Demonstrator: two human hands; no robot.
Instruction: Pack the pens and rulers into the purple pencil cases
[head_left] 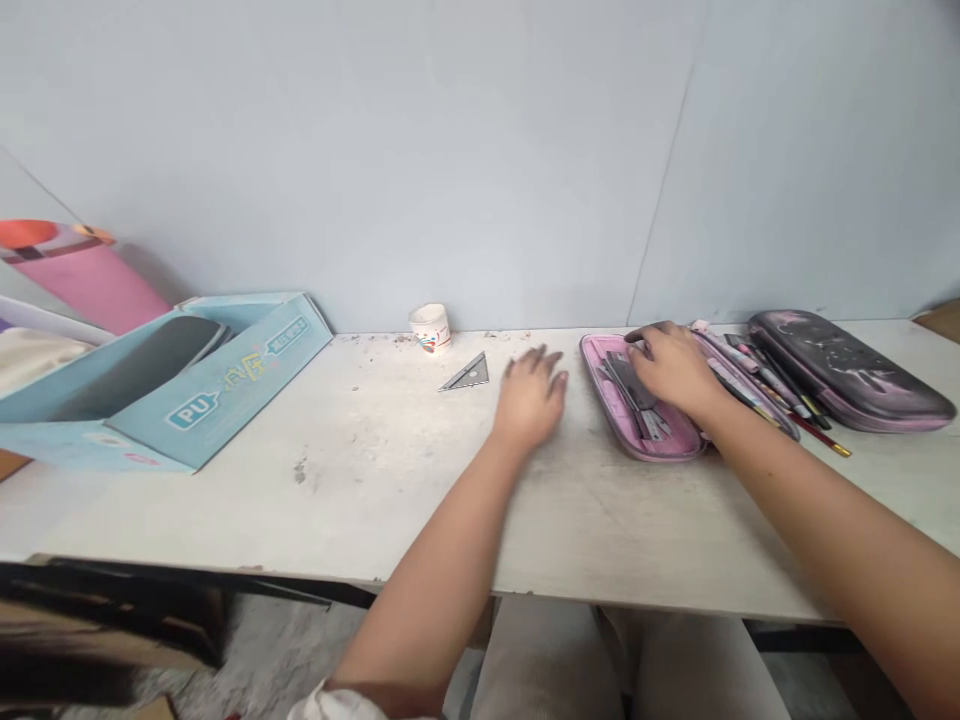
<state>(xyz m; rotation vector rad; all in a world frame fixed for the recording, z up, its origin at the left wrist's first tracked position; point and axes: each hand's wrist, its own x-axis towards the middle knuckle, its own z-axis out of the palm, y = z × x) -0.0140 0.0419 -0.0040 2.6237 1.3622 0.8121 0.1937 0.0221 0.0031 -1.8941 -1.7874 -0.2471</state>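
My left hand (529,400) is open just above the white table, fingers spread and slightly blurred, with nothing in it. Left of its fingertips a small clear set square (469,373) lies flat. My right hand (671,365) reaches over the open pink pencil case (622,440), its fingers bent down toward the contents; what they pinch is hidden. In the case's left half are dark, ruler-like pieces and a metal compass (651,425). Pens and pencils (780,385) lie in and beside its right half, partly behind my wrist.
A closed dark pencil case (855,370) lies at the right. A paper cup (430,328) stands near the wall. At the left is an open light-blue box (247,375) holding a dark object, with a pink roll (97,280) behind it. The table's front edge faces my legs.
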